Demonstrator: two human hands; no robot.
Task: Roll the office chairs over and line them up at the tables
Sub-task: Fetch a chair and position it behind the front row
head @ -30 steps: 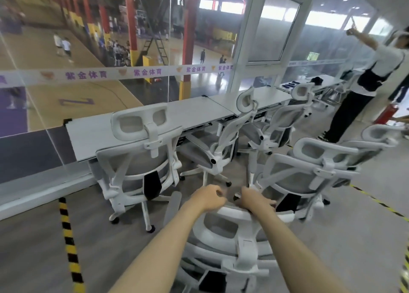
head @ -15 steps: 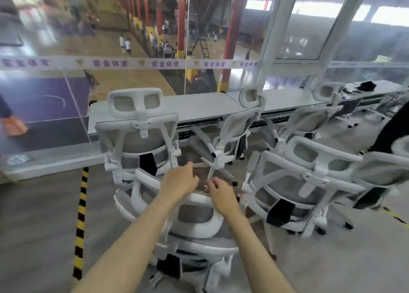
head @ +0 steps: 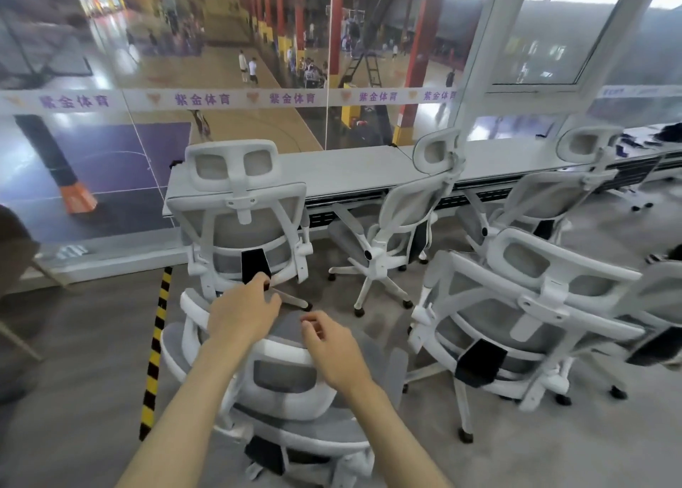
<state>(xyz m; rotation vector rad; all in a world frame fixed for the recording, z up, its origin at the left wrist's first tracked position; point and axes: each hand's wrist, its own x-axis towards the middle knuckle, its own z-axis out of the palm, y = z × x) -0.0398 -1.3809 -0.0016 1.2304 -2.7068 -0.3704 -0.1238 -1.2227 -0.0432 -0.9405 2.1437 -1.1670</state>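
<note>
3 chairs (head: pixel 240 229) at bench (head: pixel 350 170), 11 to 2 o'clock, middle chair (head: pixel 402 214) askew. Near chair (head: pixel 295 428) 6 o'clock, unplaced; left hand (head: pixel 241 316), right hand (head: pixel 332 347) above headrest (head: pixel 286 378), fingers (head: pixel 264 295) loosely curled, gripping nothing. Spare chair (head: pixel 516 314) 3 o'clock waits.

Beneath the left grip (head: pixel 240 318) and right grip (head: pixel 332 351), the headrest rim of the near chair (head: pixel 284 380) is covered, so contact there cannot be judged. That chair's base, at 6 o'clock, is mostly hidden under its own back and seat. Both forearms (head: pixel 192 413) run off the lower edge. At 3 o'clock the far-right chair (head: pixel 660 303) is cut by the picture's edge. A dark blurred shape (head: pixel 14 236) sits at 9 o'clock. Dark items (head: pixel 668 133) on the counter (head: pixel 350 170) at 2 o'clock and the people on the court (head: pixel 247 67) at 12 are too small to make out.
</note>
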